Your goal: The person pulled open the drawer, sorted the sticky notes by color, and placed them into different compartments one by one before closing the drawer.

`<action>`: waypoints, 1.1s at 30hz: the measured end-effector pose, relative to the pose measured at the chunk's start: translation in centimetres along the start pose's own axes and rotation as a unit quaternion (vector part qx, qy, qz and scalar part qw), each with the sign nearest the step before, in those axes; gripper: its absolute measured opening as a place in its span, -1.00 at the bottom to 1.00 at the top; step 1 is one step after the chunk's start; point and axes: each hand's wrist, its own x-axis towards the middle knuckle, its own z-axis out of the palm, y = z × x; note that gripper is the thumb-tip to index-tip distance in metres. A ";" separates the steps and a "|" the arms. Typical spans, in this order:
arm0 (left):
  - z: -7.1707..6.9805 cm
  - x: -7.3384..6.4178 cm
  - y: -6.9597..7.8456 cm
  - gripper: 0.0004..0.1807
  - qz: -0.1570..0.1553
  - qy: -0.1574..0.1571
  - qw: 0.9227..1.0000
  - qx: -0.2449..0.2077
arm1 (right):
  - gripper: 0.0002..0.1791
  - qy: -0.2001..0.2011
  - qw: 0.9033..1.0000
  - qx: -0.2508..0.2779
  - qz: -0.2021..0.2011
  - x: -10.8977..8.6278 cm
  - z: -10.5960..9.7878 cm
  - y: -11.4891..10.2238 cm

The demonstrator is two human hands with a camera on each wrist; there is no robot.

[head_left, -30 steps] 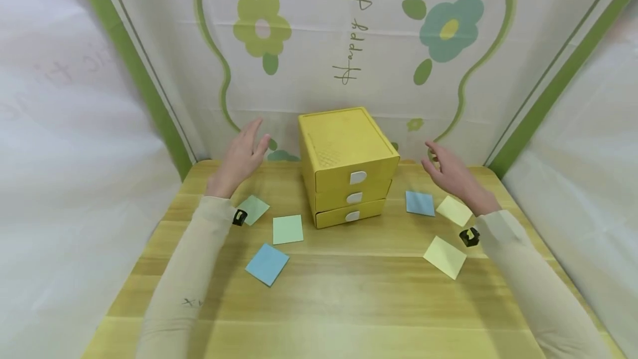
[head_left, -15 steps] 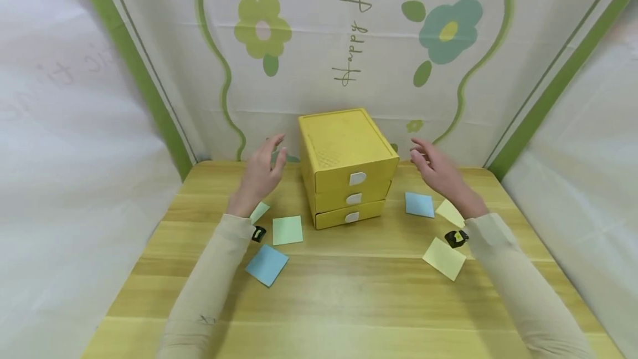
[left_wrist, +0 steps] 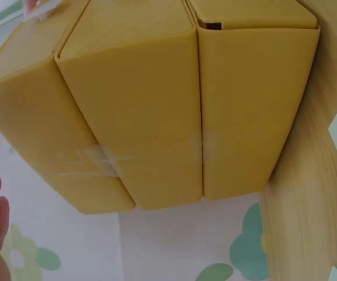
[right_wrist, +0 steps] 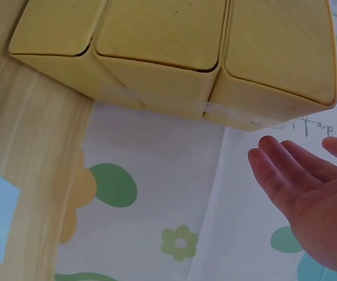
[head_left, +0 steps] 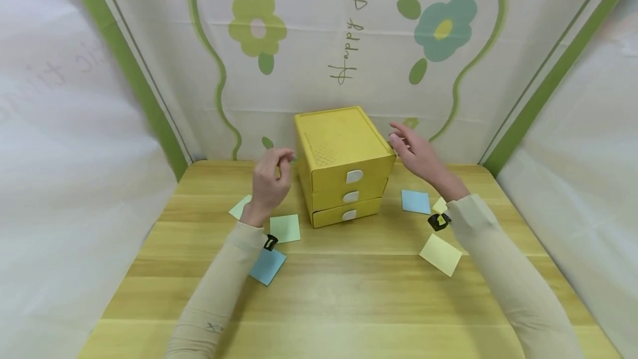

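A small yellow cabinet point(head_left: 344, 137) with three drawers, each with a white pull tab point(head_left: 354, 177), stands toward the back of the table. All drawers look pushed in. My left hand point(head_left: 269, 184) hovers just left of the cabinet, fingers loosely bent, holding nothing. On the other side, my right hand point(head_left: 423, 162) is raised close to the cabinet's upper right edge, fingers relaxed and extended. The right wrist view shows that hand's palm point(right_wrist: 320, 205) with a gap to the cabinet wall. Strips of clear tape point(left_wrist: 92, 161) cross the seams between the drawer sections.
Paper squares lie on the wooden table point(head_left: 344, 303): green point(head_left: 285, 229) and blue point(head_left: 269, 267) at left, blue point(head_left: 415, 201) and yellow point(head_left: 441, 255) at right. My forearms partly cover some. A flower-printed white curtain point(head_left: 309, 26) hangs behind.
Both hands have moved inward toward the cabinet. The left went right and lower, its fingers bending more; the right went left and slightly up. The cabinet and paper squares stayed put.
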 end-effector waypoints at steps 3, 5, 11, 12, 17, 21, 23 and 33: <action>0.2 -0.1 0.6 -0.79 0.029 0.011 1.000 0.001 | -0.36 -0.005 1.000 0.001 0.011 0.5 -0.1 -0.3; 0.3 -0.1 1.0 -0.79 0.054 0.013 0.998 0.002 | -0.35 -0.012 1.000 0.001 0.022 0.8 -0.2 -0.3; 1.2 -0.5 2.6 -0.78 0.126 -0.009 0.992 -0.017 | -0.35 -0.025 0.999 -0.022 0.025 1.8 -0.2 -0.5; 1.4 -0.5 2.9 -0.78 0.133 -0.019 0.991 -0.020 | -0.35 -0.028 0.999 -0.028 0.020 2.0 -0.1 -0.7; 2.2 -0.9 3.9 -0.79 0.127 -0.061 0.990 -0.011 | -0.34 -0.048 0.998 -0.041 0.013 2.8 0.2 -1.6; 2.8 -1.3 4.5 -0.81 0.117 -0.083 0.990 0.012 | -0.33 -0.060 0.997 -0.037 0.028 3.4 0.4 -1.8; 3.0 -1.5 4.9 -0.82 0.112 -0.095 0.989 0.022 | -0.36 -0.066 0.997 -0.036 0.029 3.6 0.5 -1.8; 4.1 -2.1 6.6 -0.78 0.040 -0.166 0.984 0.059 | -0.37 -0.093 0.995 -0.022 0.036 4.1 1.1 -1.6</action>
